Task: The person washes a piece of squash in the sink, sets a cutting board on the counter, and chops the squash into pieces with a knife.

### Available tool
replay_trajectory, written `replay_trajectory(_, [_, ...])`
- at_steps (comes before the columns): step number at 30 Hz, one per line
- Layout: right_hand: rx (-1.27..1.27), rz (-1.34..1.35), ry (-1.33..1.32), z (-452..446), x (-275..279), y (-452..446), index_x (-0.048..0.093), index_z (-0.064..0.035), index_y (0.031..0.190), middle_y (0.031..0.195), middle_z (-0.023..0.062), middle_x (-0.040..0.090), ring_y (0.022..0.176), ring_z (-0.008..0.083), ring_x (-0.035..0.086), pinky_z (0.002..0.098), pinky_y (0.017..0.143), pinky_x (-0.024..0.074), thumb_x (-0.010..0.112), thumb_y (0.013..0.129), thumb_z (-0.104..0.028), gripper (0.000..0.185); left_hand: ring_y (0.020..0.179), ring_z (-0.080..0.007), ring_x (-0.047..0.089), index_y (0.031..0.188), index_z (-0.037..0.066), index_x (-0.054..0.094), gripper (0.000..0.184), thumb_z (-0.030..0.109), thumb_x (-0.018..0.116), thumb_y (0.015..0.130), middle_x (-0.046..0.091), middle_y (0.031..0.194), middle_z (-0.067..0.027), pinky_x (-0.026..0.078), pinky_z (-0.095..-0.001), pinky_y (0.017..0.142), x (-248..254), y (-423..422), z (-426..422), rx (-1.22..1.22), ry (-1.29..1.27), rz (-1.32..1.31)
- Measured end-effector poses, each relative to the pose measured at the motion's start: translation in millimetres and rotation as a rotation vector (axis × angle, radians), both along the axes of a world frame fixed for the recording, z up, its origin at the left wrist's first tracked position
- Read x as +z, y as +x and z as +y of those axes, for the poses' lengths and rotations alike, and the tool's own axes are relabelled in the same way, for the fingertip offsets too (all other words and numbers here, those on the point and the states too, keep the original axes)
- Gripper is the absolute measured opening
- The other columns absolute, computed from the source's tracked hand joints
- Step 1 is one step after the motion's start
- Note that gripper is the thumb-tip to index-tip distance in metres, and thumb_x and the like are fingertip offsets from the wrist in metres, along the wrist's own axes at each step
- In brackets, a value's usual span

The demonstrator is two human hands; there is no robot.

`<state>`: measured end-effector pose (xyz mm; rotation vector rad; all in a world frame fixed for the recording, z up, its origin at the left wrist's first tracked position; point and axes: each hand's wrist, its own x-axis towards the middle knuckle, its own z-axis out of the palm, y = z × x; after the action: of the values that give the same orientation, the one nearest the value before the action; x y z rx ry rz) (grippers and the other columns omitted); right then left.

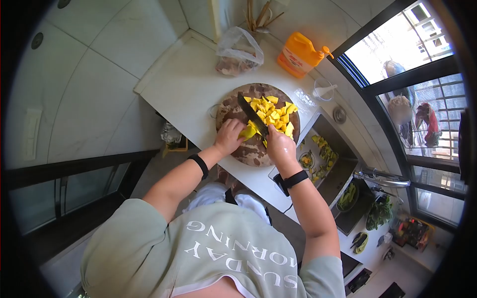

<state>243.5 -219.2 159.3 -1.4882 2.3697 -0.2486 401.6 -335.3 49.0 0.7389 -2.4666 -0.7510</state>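
Observation:
On a round, mottled brown cutting board (256, 158) lie many yellow chunks (276, 117), mostly heaped on its right half. My right hand (281, 148) grips the handle of a dark, broad-bladed knife (252, 114), whose blade points up and left across the board. Left of the blade, my left hand (230, 136) is closed, its fingertips holding a yellow piece with a greenish side (248, 131) close to the knife. The handle is mostly hidden inside my right hand.
A clear plastic bag (239, 52) and an orange jug (299, 54) stand behind the board. The sink (325, 173), with peel scraps in it, lies to the right. Beyond are a faucet (385, 179), leafy greens (379, 213) and the window.

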Motion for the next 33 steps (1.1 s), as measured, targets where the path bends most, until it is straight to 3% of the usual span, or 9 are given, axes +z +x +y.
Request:
replay_trajectory(1, [0.051,0.07,-0.03,-0.5,0.0,1.4,0.056,-0.0092,0.101,0.068,0.0124,0.065,0.063,0.032,0.066,0.0425,0.053,0.051,0.058,0.085,-0.015,0.018,0.1,-0.0339,0.054,0.098,0.008,0.059,0.035,0.004,0.073,0.067,0.057,0.104,-0.012,0.047,-0.0414,0.087,-1.2,0.5,-0.9,-0.109,-0.047,-0.025])
replay_trajectory(10, [0.126,0.093,0.119,-11.5,2.6,6.8,0.057,-0.0096,0.104,0.068,0.0127,0.066,0.063,0.0317,0.067,0.0426,0.054,0.0527,0.055,0.086,-0.012,0.018,0.098,-0.032,0.055,0.102,0.008,0.062,0.034,0.004,0.07,0.069,0.061,0.103,-0.0106,0.048,-0.0406,0.087,-5.2,-4.9,-3.7,-0.113,-0.014,0.006])
replay_trajectory(14, [0.134,0.104,0.153,-23.1,-25.6,13.1,0.056,-0.0087,0.102,0.067,0.0129,0.066,0.062,0.0314,0.067,0.0418,0.053,0.0527,0.055,0.086,-0.011,0.017,0.096,-0.0319,0.055,0.101,0.008,0.062,0.033,0.003,0.07,0.069,0.06,0.101,-0.0102,0.048,-0.0402,0.087,-0.9,-5.8,-6.0,-0.097,0.019,0.002])
replay_trajectory(16, [0.122,0.099,0.059,-26.0,-44.2,13.3,0.055,-0.0085,0.1,0.066,0.0135,0.065,0.061,0.0318,0.067,0.0422,0.052,0.0527,0.055,0.085,-0.011,0.015,0.095,-0.0321,0.055,0.098,0.008,0.062,0.03,0.003,0.07,0.07,0.059,0.098,-0.01,0.048,-0.0401,0.086,2.0,-6.5,-7.3,-0.108,0.029,-0.081])
replay_trajectory(21, [0.034,0.037,-0.123,-17.3,-88.4,12.7,0.055,-0.0088,0.099,0.066,0.0155,0.064,0.061,0.0359,0.065,0.0458,0.054,0.0515,0.055,0.088,-0.015,0.013,0.093,-0.0324,0.055,0.097,0.008,0.058,0.031,0.002,0.07,0.069,0.058,0.096,-0.0099,0.047,-0.0403,0.084,4.9,-6.7,0.6,-0.077,0.03,0.008])
replay_trajectory(25, [-0.027,-0.016,-0.107,-21.5,-74.8,1.9,0.055,-0.0087,0.097,0.066,0.0163,0.064,0.062,0.0371,0.065,0.0463,0.055,0.0515,0.056,0.088,-0.017,0.012,0.093,-0.033,0.055,0.098,0.007,0.055,0.033,0.0,0.07,0.069,0.057,0.095,-0.011,0.047,-0.0406,0.083,0.5,-3.8,2.4,-0.02,0.102,0.059])
replay_trajectory(33, [0.14,0.051,0.109,-25.3,-8.4,5.0,0.057,-0.008,0.099,0.068,0.0159,0.065,0.064,0.0345,0.067,0.0446,0.056,0.0528,0.057,0.085,-0.014,0.015,0.098,-0.0358,0.056,0.105,0.007,0.055,0.041,0.002,0.072,0.068,0.058,0.105,-0.0136,0.048,-0.0432,0.085,5.0,-5.9,-2.2,-0.026,0.121,-0.082])
